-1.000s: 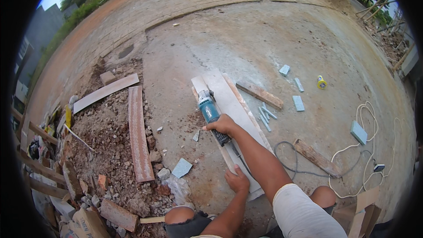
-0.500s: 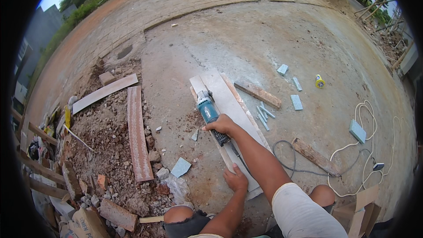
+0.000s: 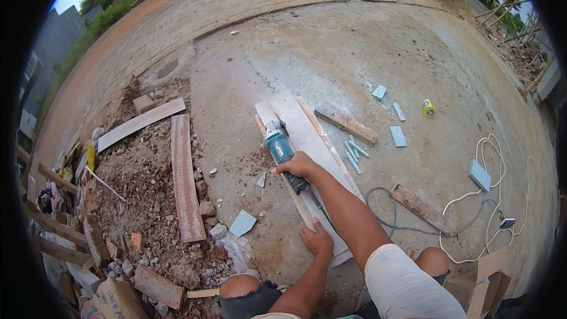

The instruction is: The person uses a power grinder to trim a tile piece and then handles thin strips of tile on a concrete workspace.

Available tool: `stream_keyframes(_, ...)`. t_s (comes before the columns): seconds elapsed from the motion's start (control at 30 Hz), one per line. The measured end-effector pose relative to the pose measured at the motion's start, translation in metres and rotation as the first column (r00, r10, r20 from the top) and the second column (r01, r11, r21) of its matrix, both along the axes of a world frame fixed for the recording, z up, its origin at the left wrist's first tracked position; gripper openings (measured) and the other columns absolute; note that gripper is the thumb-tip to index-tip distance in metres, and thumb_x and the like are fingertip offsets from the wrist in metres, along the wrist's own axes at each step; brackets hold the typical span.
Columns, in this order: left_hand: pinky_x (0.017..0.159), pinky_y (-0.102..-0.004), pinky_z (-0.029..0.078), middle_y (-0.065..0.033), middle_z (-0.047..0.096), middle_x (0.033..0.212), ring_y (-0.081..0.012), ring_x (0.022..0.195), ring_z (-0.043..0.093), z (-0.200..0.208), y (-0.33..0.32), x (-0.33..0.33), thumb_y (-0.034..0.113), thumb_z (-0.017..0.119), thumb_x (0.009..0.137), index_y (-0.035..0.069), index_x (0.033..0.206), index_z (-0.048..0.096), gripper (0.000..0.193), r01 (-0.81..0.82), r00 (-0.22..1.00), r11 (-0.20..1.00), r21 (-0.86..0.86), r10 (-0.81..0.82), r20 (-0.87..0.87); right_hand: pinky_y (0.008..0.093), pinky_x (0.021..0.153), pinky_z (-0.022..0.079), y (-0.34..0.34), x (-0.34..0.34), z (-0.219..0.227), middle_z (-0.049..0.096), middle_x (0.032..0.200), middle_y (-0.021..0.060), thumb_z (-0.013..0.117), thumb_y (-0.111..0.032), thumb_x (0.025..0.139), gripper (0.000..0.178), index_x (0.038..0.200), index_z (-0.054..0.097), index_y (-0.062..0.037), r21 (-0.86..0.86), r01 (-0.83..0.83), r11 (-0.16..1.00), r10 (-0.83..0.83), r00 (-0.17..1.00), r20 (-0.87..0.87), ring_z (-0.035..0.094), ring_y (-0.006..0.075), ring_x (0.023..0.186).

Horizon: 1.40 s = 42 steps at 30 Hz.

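Observation:
A teal angle grinder [image 3: 278, 145] lies along a long pale grey tile [image 3: 313, 142], its metal head at the far end. My right hand [image 3: 297, 166] is wrapped round the grinder's body from above. Nearer to me, my left hand [image 3: 316, 240] grips the near part of the tile at its left edge. A lengthwise line separates a narrow strip on the left from the wider part. The disc is mostly hidden under the grinder's head. From the grinder's rear, a dark cord runs back beneath my right arm.
Right of the tile lie a wooden block [image 3: 345, 126], several thin blue-grey offcuts [image 3: 354, 153], a yellow-rimmed cup [image 3: 429, 108] and a second wooden piece [image 3: 422, 210]. A white cable [image 3: 447, 223] loops at right, near a cardboard box [image 3: 481, 283]. Rubble [image 3: 142, 195] and a reddish plank-like tile [image 3: 188, 180] lie left.

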<state>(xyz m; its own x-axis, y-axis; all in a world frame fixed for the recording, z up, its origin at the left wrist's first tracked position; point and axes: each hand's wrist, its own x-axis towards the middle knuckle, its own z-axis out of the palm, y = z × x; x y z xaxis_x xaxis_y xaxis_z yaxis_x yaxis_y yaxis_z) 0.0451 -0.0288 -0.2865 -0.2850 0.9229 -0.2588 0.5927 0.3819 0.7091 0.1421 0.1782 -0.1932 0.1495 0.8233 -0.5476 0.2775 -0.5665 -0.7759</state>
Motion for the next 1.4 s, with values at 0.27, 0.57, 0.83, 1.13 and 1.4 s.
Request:
stream_keyframes(0.27, 0.095, -0.0483, 0.038, -0.0308, 0.049, 0.120, -0.0464, 0.112, 0.048, 0.000, 0.000, 0.000, 0.046, 0.044, 0.095, -0.010, 0.121, 0.047, 0.062, 0.014, 1.000, 1.000, -0.028, -0.014, 0.009, 0.0330, 0.077, 0.049, -0.002, 0.001, -0.005, 0.065, 0.097, 0.0214, 0.086, -0.039, 0.056, 0.073, 0.101, 0.062, 0.0125, 0.011, 0.027, 1.000, -0.027, 0.999, -0.029, 0.065, 0.0277, 0.085)
stream_keyframes(0.57, 0.098, -0.0478, 0.036, -0.0310, 0.048, 0.121, -0.0462, 0.113, 0.047, -0.010, -0.001, -0.005, 0.042, 0.046, 0.095, -0.011, 0.121, 0.046, 0.060, 0.035, 0.998, 0.999, 0.020, -0.035, 0.044, 0.0342, 0.076, 0.050, -0.014, -0.005, 0.008, 0.066, 0.095, 0.0214, 0.087, -0.040, 0.055, 0.071, 0.097, 0.063, 0.0115, 0.013, 0.028, 1.000, -0.028, 1.000, 0.002, 0.066, 0.0277, 0.083)
stream_keyframes(0.83, 0.098, -0.0483, 0.036, -0.0306, 0.046, 0.122, -0.0461, 0.113, 0.046, -0.019, -0.002, -0.010, 0.042, 0.049, 0.093, -0.011, 0.127, 0.042, 0.063, 0.045, 0.996, 0.998, 0.032, -0.047, 0.076, 0.0347, 0.071, 0.051, -0.027, -0.010, 0.006, 0.068, 0.089, 0.0208, 0.086, -0.040, 0.054, 0.063, 0.089, 0.067, 0.0094, 0.058, 0.049, 0.997, -0.050, 0.999, 0.018, 0.067, 0.0272, 0.079)
stream_keyframes(1.13, 0.098, -0.0486, 0.036, -0.0306, 0.046, 0.122, -0.0463, 0.113, 0.046, -0.021, -0.002, -0.008, 0.043, 0.051, 0.092, -0.011, 0.127, 0.042, 0.064, 0.045, 0.995, 0.999, 0.018, -0.047, 0.085, 0.0343, 0.072, 0.051, -0.024, -0.005, -0.004, 0.068, 0.091, 0.0219, 0.086, -0.042, 0.053, 0.067, 0.090, 0.067, 0.0106, 0.034, 0.031, 0.999, -0.033, 0.998, 0.046, 0.067, 0.0283, 0.080)
stream_keyframes(1.4, 0.098, -0.0482, 0.037, -0.0306, 0.046, 0.122, -0.0458, 0.113, 0.046, -0.017, -0.002, -0.007, 0.042, 0.051, 0.092, -0.009, 0.129, 0.042, 0.063, 0.048, 0.995, 0.999, 0.018, -0.049, 0.083, 0.0339, 0.075, 0.051, -0.025, -0.002, -0.005, 0.067, 0.096, 0.0224, 0.085, -0.042, 0.054, 0.069, 0.094, 0.066, 0.0106, 0.019, 0.015, 1.000, -0.015, 0.999, 0.030, 0.067, 0.0284, 0.084)
